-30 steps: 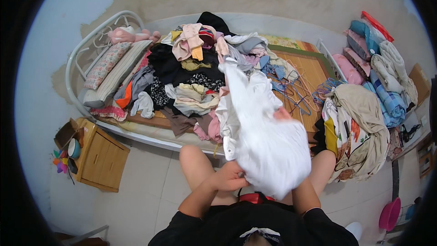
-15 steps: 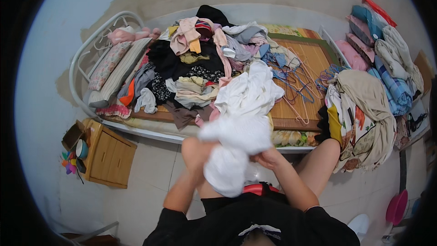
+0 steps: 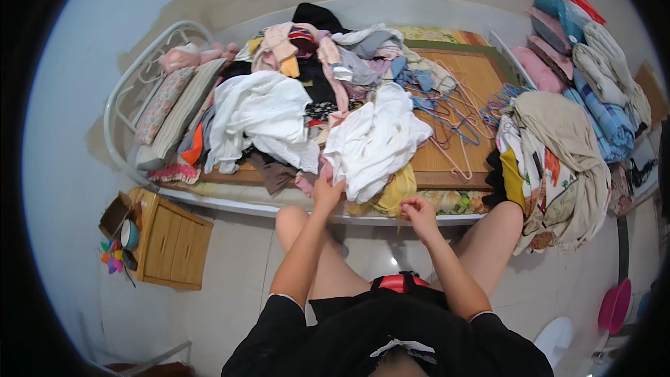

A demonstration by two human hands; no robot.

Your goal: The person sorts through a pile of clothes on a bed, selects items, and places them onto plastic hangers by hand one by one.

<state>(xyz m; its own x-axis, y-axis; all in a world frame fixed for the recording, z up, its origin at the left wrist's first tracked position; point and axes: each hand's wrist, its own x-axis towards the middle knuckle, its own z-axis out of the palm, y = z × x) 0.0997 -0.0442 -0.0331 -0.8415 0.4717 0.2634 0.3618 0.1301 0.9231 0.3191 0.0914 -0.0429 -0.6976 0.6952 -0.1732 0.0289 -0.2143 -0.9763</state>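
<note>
At the near edge of the bed, my left hand (image 3: 326, 192) is beside the lower left of a rumpled white garment (image 3: 377, 136). Its thumb and fingers are apart, with nothing seen between them. My right hand (image 3: 419, 216) has its fingers closed in a pinch just past the bed edge. A thin yellowish strip (image 3: 399, 224) hangs at its fingertips, close to a yellow cloth (image 3: 396, 192) that pokes out from under the white garment. Another white garment (image 3: 258, 115) lies spread over the clothes on the left.
Mixed clothes (image 3: 279, 52) are heaped along the bed. Hangers (image 3: 453, 108) lie on the mat (image 3: 460, 160). To the right, a beige blanket (image 3: 558, 126) drapes over patterned fabric beside stacked bedding (image 3: 607, 126). A wooden cabinet (image 3: 171, 241) stands at the left.
The white garment that both my hands held over my lap is let go and now lies on the clothes at the left. Both hands have moved forward to the bed's edge.
</note>
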